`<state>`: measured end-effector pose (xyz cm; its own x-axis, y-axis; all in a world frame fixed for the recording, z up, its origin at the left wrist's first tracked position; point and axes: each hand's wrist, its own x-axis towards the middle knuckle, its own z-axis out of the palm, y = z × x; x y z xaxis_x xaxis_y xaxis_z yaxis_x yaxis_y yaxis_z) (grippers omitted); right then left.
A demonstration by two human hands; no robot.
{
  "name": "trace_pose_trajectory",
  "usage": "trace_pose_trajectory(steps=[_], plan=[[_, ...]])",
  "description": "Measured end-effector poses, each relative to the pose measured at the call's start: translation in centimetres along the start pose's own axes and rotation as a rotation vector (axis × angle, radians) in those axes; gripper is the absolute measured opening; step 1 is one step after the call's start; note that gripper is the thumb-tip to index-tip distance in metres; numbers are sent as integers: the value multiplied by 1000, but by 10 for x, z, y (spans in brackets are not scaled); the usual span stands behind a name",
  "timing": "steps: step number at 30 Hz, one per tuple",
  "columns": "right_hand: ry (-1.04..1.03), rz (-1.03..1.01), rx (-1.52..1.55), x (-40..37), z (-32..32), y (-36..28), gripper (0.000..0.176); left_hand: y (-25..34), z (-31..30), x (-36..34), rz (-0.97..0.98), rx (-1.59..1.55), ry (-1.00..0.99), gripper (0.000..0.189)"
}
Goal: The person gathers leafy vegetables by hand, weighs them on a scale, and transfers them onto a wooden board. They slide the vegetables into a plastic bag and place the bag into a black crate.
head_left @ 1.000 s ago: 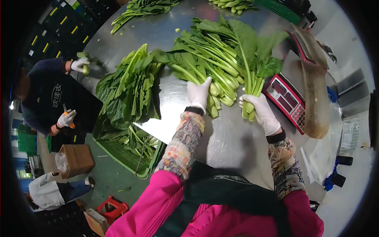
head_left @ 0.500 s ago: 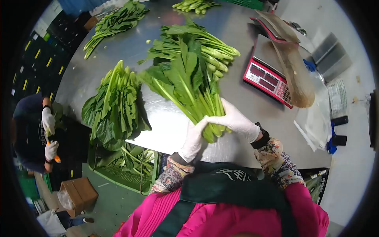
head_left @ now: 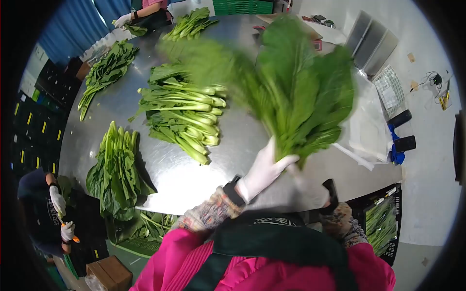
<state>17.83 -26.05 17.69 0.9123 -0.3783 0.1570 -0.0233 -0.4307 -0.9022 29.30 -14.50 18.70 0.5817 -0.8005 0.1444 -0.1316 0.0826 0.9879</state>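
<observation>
My left hand [head_left: 263,173], in a white glove, is closed around the stem end of a bunch of leafy greens [head_left: 303,102]. The bunch is raised above the steel table [head_left: 167,177], its broad leaves fanned upward and partly blurred. Just below the stems, to the right, my gloved right hand [head_left: 310,190] is smeared by motion, so its fingers do not show clearly. Left of the held bunch, a pile of greens [head_left: 187,109] lies with pale stem ends pointing right. Another heap of greens [head_left: 114,172] sits at the table's left front edge.
More greens lie at the far left [head_left: 107,70] and back [head_left: 189,24]. A red scale [head_left: 317,44] is mostly hidden behind the held leaves. Plastic bags [head_left: 361,121] lie at right. Crates of greens stand below, left [head_left: 138,246] and right [head_left: 381,223]. Two co-workers are at left and back.
The bunch, held between both hands before, has moved right and up in my left hand, its leaves swinging. My right hand has come down from the stems. The view has shifted.
</observation>
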Motion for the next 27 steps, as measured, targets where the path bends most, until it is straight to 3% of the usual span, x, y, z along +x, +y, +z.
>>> trace_pose_trajectory(steps=[2,4,6,8,10,12,14,15,16,17,18,19,20,21,22,23,24,26,27], plan=[[215,155,-175,15,-43,5,46,24,29,57,228,-147,-12,78],[347,-43,99,53,-80,-2,47,37,61,106,205,-339,40,90],[313,-55,-8,83,-122,11,47,36,89,148,81,-554,131,92],[230,-59,-162,124,-149,29,47,2,119,198,82,-435,380,92],[141,8,-430,164,-159,46,50,-16,125,225,57,-58,589,87],[65,-180,-695,209,-166,131,57,-49,130,257,-173,139,627,78],[-48,-115,-793,232,-161,155,59,-33,102,239,27,-24,460,68],[-156,-42,-903,236,-158,162,61,-35,85,238,167,66,516,59],[-181,112,-881,226,-151,113,66,-39,62,237,277,162,627,50],[-149,89,-861,225,-149,112,65,-43,33,234,418,404,764,44],[-118,70,-843,224,-150,115,64,-51,4,235,395,390,870,43],[-119,90,-841,218,-152,114,64,-48,-22,228,206,703,975,48],[-10,0,-776,213,-154,112,60,-63,-52,225,158,965,959,57],[95,-93,-711,207,-158,108,55,-81,-74,221,10,1203,922,64],[81,-84,-713,198,-164,101,55,-97,-95,213,-136,1379,774,66],[87,-105,-528,186,-170,89,49,-97,-107,203,-294,1528,597,63],[96,-123,-341,174,-176,79,43,-111,-128,196,-310,1559,486,54],[126,-127,-287,152,-187,74,35,-133,-159,187,-9,1483,613,42],[122,-104,-261,143,-200,80,34,-118,-156,186,38,1224,716,40]])
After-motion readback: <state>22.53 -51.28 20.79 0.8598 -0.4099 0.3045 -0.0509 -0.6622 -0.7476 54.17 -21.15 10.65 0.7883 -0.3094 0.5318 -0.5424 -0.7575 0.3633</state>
